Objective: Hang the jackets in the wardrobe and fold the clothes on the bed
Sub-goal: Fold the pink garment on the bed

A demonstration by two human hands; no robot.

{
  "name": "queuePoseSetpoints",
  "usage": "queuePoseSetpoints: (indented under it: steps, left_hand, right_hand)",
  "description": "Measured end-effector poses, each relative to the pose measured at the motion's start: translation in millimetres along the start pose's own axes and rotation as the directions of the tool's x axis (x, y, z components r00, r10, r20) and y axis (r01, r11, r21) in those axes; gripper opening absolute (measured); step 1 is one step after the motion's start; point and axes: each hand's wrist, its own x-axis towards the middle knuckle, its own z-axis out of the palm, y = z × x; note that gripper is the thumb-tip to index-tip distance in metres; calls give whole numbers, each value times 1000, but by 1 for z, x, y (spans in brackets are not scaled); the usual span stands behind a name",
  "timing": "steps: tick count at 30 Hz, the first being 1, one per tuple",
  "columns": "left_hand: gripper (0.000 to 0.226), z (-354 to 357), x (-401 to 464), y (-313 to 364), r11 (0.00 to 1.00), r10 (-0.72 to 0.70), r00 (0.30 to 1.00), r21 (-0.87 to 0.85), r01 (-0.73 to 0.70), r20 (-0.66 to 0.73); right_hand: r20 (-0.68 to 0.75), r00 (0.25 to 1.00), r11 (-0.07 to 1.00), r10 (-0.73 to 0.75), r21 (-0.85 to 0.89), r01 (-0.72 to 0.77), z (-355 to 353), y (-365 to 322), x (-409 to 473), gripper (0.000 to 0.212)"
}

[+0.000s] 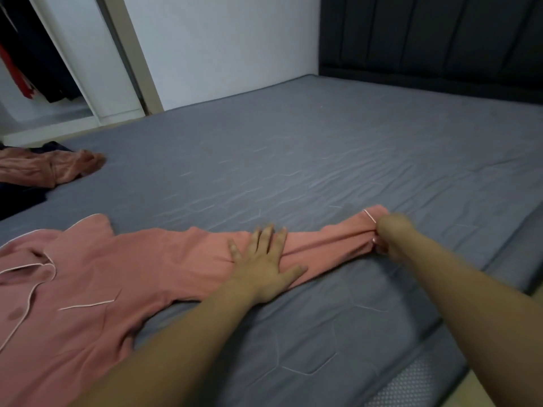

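Left hand (pixel 266 265) flat on pink pajama shirt (pixel 88 289) sleeve, right hand (pixel 389 236) pinching cuff.

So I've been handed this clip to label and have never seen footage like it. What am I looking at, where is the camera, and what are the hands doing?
There is no machine here: a person wears a camera on the head, looking forward and down, so both bare arms reach into the picture from below.

They are at a bed with a grey sheet. On it lies a pink pyjama top with pale piping, spread out, one sleeve stretched to the right. The left hand lies flat on that sleeve with straight fingers, pressing it down. The right hand is blurred but seems to grip the sleeve's cuff end.

Further left on the bed lies a crumpled brownish garment beside some dark cloth. Behind it an open wardrobe shows hanging clothes, and a dark headboard stands at the back right.
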Motion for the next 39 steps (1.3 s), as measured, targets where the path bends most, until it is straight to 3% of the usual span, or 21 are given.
queuePoseSetpoints:
  steps: [2, 4, 5, 7, 9, 14, 18, 23, 27, 29, 31, 33, 34, 36, 39]
  left_hand:
    - [101, -3, 1, 0, 998, -61, 997, 17, 61, 40]
    - [101, -4, -2, -4, 994, -104, 993, 50, 101, 63]
    - [100, -4, -5, -8, 991, -122, 991, 63, 118, 60]
    - [97, -8, -13, -23, 983, -168, 985, 75, 165, 33]
    - [92, -14, -24, -49, 972, -222, 975, 85, 219, 27]
    - [80, -34, -74, -132, 972, -204, 976, 137, 192, 78]
    - [72, -51, -140, -209, 946, -322, 943, 61, 318, 81]
    - [62, -68, -255, -329, 924, -382, 921, 60, 378, 80]
    - [67, -77, -340, -417, 911, -407, 912, 47, 409, -48]
    - [61, -80, -378, -461, 832, -542, 820, 18, 554, -187]
    - [65, -80, -413, -506, 680, -723, 628, -137, 720, -286]
    - [75, -83, -437, -546, 488, -872, 421, -371, 790, -251]
    - [78, -86, -444, -562, 411, -912, 351, -481, 775, -212]
    - [77, -91, -449, -583, 360, -932, 313, -548, 755, -180]
    - [55, -95, -438, -596, 481, -876, 451, -357, 801, -169]
  right_hand:
    - [-110, 992, 979, -61, -200, 38, 2, 9, -1, 47]
    - [-200, 962, 807, -188, -590, 36, 10, 26, -10, 62]
    - [-186, 940, 658, -286, -751, 52, 15, 31, -19, 65]
    - [-45, 892, 398, -449, -904, 155, 28, 37, -34, 61]
    - [112, 864, 257, -490, -929, 266, 46, 39, -48, 59]
    - [388, 828, 252, -405, -823, 509, 126, 43, -103, 67]
    - [521, 762, 234, -384, -744, 626, 219, 40, -166, 70]
    - [728, 550, 141, -408, -546, 826, 354, 33, -280, 65]
    - [840, 388, 88, -381, -385, 919, 458, 35, -378, 66]
    - [876, 330, 82, -352, -322, 943, 502, 39, -421, 65]
    - [900, 298, 69, -319, -291, 954, 539, 42, -454, 64]
    - [895, 304, 95, -325, -289, 953, 570, 42, -475, 59]
    - [877, 322, 115, -356, -302, 947, 583, 39, -481, 54]
    - [807, 381, 176, -451, -338, 924, 606, 31, -487, 45]
    - [712, 440, 242, -547, -369, 897, 631, 15, -484, 47]
